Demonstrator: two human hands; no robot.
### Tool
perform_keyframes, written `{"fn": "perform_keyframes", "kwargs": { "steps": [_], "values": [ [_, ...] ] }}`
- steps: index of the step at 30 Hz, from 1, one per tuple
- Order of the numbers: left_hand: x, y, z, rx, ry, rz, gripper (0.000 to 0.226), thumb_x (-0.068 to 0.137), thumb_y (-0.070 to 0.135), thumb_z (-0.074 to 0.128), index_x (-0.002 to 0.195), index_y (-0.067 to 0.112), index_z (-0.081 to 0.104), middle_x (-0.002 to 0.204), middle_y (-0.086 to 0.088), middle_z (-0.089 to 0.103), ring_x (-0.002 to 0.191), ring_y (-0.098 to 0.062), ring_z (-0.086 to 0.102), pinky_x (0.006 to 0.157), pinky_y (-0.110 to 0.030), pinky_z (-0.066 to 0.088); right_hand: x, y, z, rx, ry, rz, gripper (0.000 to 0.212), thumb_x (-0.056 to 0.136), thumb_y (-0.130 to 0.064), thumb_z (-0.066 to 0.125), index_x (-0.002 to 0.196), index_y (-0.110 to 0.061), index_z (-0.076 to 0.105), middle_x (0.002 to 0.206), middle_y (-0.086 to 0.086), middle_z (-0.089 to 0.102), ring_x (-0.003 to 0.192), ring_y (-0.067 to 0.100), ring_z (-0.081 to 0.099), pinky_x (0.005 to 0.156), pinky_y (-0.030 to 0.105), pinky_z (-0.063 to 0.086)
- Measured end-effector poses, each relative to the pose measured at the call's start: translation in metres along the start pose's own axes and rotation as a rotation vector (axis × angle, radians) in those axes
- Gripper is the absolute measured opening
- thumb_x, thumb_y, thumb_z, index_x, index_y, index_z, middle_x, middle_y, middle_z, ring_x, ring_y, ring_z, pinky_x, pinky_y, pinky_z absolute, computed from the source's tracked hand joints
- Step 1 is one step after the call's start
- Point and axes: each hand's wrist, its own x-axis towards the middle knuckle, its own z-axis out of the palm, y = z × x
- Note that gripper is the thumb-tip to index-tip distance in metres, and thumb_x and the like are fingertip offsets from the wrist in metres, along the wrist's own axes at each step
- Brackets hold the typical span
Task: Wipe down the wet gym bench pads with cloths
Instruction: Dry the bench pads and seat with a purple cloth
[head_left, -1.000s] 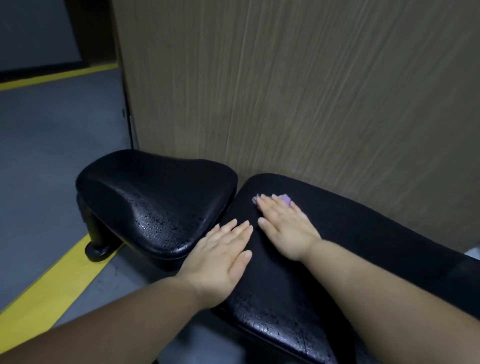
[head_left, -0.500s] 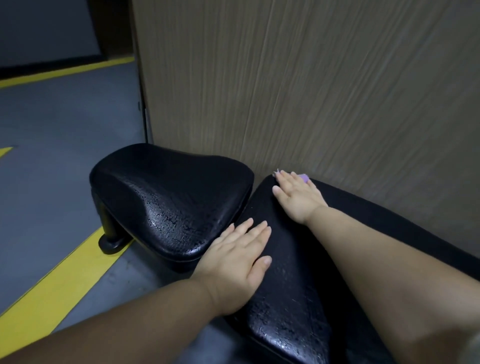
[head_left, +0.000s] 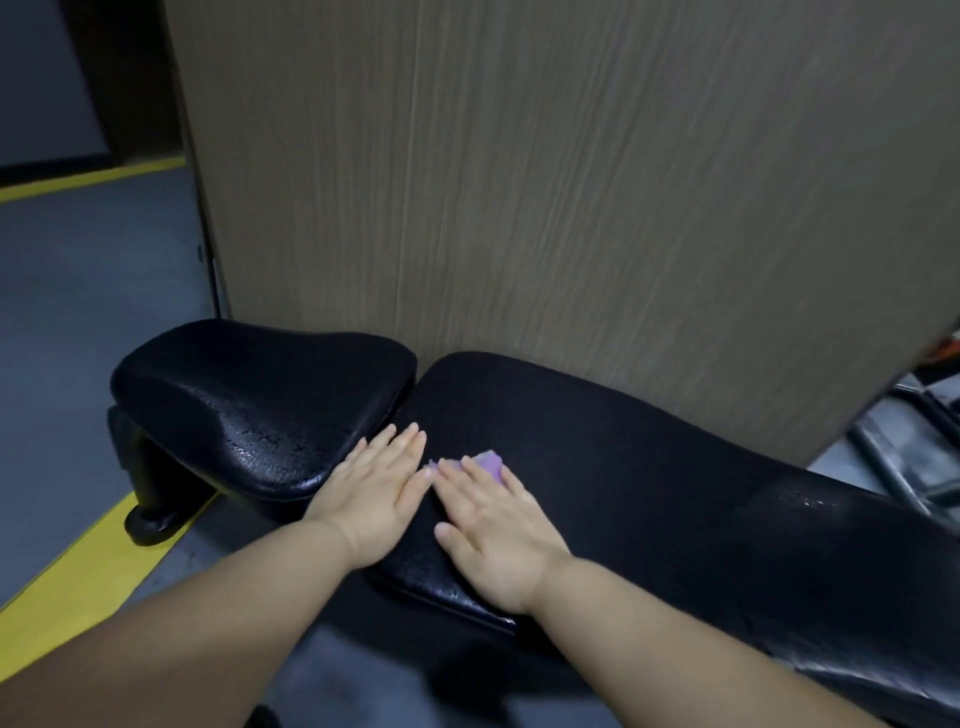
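Running down the left side, grey floor (head_left: 78, 312) carried a yellow stripe (head_left: 78, 571). Next sat the seat pad (head_left: 249, 395), black and glossy, beaded with droplets on its near side. The left hand (head_left: 374, 499) lay flat where it met the long pad (head_left: 675, 493), fingers straight, holding nothing. Just beside it the right hand (head_left: 498, 535) pressed a purple cloth (head_left: 488, 462) onto the long pad's near end, fingers straight over it. Droplets glinted farther right. A wood-grain panel (head_left: 571, 208) stood behind both pads; dark metal tubing (head_left: 893, 467) showed at far right.
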Motion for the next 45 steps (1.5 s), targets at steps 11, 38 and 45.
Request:
{"fn": "perform_keyframes", "kwargs": {
  "steps": [11, 38, 45],
  "values": [
    [-0.013, 0.039, -0.01, 0.205, -0.129, -0.089, 0.058, 0.104, 0.044, 0.012, 0.155, 0.022, -0.005, 0.162, 0.009, -0.011, 0.149, -0.013, -0.01, 0.121, -0.034, -0.003, -0.067, 0.012, 0.018, -0.003, 0.053, 0.042, 0.062, 0.097, -0.048, 0.011, 0.155, -0.026, 0.001, 0.162, -0.009, -0.002, 0.147, 0.009, -0.011, 0.119, 0.036, -0.009],
    [0.001, 0.288, 0.065, 0.186, -0.22, 0.319, 0.059, 0.104, 0.047, 0.011, 0.155, 0.025, -0.006, 0.161, 0.013, -0.014, 0.147, -0.011, -0.017, 0.121, -0.037, -0.01, -0.25, 0.231, 0.016, 0.04, 0.22, 0.774, 0.056, 0.102, -0.047, 0.018, 0.154, -0.03, 0.005, 0.16, -0.017, 0.004, 0.148, 0.007, -0.003, 0.12, 0.034, -0.003],
    [0.005, 0.303, 0.068, 0.246, -0.269, 0.333, 0.06, 0.104, 0.047, 0.012, 0.155, 0.025, -0.008, 0.161, 0.012, -0.016, 0.148, -0.012, -0.017, 0.121, -0.038, -0.009, -0.292, 0.281, 0.015, 0.064, 0.198, 0.951, 0.057, 0.102, -0.047, 0.016, 0.155, -0.029, 0.005, 0.161, -0.012, 0.006, 0.148, 0.01, -0.001, 0.12, 0.038, 0.002]
  ]
}}
